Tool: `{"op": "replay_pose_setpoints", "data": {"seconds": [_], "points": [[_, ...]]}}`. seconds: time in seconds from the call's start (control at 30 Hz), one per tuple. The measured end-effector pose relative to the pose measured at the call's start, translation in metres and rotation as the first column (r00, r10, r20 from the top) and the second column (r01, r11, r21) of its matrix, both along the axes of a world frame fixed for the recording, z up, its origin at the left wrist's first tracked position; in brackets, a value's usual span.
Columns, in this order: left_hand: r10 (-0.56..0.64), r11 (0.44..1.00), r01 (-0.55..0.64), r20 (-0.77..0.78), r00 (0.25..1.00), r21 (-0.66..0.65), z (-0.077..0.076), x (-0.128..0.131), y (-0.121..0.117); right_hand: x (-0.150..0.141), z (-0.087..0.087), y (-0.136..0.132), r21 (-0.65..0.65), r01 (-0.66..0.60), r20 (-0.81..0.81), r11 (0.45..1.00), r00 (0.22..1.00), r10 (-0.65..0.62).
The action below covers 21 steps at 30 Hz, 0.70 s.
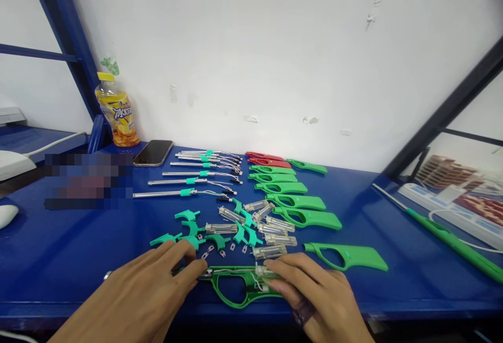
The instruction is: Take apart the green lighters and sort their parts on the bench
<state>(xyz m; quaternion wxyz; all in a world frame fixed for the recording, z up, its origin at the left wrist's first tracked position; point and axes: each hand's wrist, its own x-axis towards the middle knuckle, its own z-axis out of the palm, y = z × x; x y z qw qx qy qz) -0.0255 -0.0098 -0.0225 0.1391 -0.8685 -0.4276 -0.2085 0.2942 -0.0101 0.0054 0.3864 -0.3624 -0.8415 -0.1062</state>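
A green half shell of a long-neck lighter (239,305) lies open side up near the table's front edge, with a metal tube and white wires inside. At its left end, my left hand (161,275) pinches the shell where the tube enters. My right hand (310,293) has its thumb and fingers around a clear fuel tank (261,270) at the handle part of the shell; whether the tank is fully seated is hidden. Just beyond lie several teal triggers (218,241), loose clear tanks (269,251) and small pale clips (222,253).
Several metal tubes with wires (165,194) lie in a row behind. Green half shells (349,255) and red ones (271,162) line the right. An assembled green lighter (444,233) is by a power strip (451,212). A phone (154,153) and drink bottle (118,112) stand back left.
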Motion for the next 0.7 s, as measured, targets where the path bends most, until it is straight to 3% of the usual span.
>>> {"op": "replay_pose_setpoints", "data": {"seconds": [0.23,0.4,0.7], "points": [[0.12,0.992,-0.123,-0.138,0.983,-0.013,0.002,0.003,-0.005,0.002,-0.002,-0.001,-0.055,-0.012,-0.011,0.998,1.0,0.011],[0.125,0.991,-0.13,-0.191,0.974,-0.013,0.005,0.007,-0.006,0.003,-0.004,-0.001,-0.063,-0.014,-0.013,0.998,1.0,0.013],[0.126,0.989,-0.119,-0.073,0.989,0.087,0.008,0.012,-0.006,0.003,-0.011,0.001,-0.071,-0.015,-0.017,0.997,1.0,0.013]]}}
